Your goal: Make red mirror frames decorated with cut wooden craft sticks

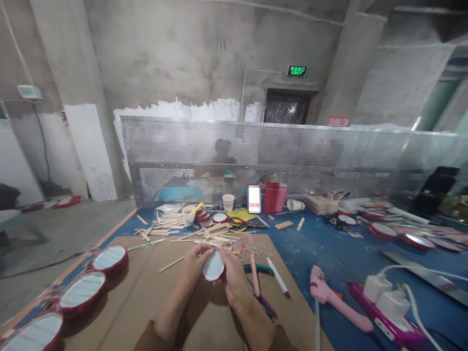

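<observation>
Both your hands are partly closed on one round mirror with a thin red rim (213, 266), bright face up toward you and slightly tilted. Left hand (197, 263) grips its left edge, thumb and fingers bent; right hand (233, 275) grips the right edge, fingers curled behind. Can't tell how hard either one presses. Mirror sits between them, over the brown cardboard sheet (142, 292); can't tell if it touches.

Close on the right hand's right: a pink pen-shaped stick (255, 277), lying across a curved green-handled tool (262, 269). Those crowd that side. White pen with a dark red end (279, 279) is a bit further right. Well right of that, on the blue tabletop (298, 243): pink glue gun (334, 298), then purple power strip (383, 317) with white plugs in it.

Just beyond your fingers: a loose heap of small multicoloured bands (248, 247) and a pile of flat pale wooden sticks (215, 234), blocking the far side. One thin stick (171, 264) lies alone near your left hand. Three larger red-rimmed round mirrors (82, 291) run in a row well left of it.
</observation>
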Tool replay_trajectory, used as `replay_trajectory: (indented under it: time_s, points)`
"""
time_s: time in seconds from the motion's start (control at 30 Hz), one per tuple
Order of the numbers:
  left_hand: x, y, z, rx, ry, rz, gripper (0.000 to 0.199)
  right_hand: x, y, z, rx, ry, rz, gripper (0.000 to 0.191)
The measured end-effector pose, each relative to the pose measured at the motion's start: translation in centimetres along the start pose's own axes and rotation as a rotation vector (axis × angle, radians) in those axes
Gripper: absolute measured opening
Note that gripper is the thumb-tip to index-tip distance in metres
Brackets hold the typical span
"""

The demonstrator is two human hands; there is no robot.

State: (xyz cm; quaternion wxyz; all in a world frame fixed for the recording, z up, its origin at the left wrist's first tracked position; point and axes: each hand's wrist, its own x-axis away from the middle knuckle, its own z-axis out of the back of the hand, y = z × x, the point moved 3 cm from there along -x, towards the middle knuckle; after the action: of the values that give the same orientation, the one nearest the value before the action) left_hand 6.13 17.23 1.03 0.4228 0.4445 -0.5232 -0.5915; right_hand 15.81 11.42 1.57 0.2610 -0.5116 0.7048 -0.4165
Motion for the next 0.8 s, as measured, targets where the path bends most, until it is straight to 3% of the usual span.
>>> replay_trajectory:
  time_s: [0.17, 0.37, 0.8]
  points:
    - [0.2, -0.1, -0.3, 0.124, -0.014, 0.054, 0.041, 0.3, -0.1, -0.2, -0.04, 0.009, -0.059, 0.046]
    - [0.1, -0.2, -0.4, 0.172, -0.015, 0.011, 0.037, 0.7, -0.1, -0.3, -0.088, 0.046, -0.191, 0.045]
    - [0.8, 1.0, -0.3, 0.147, -0.063, -0.05, 0.036, 1.2, -0.9, -1.1, -0.186, -0.012, -0.137, 0.032]
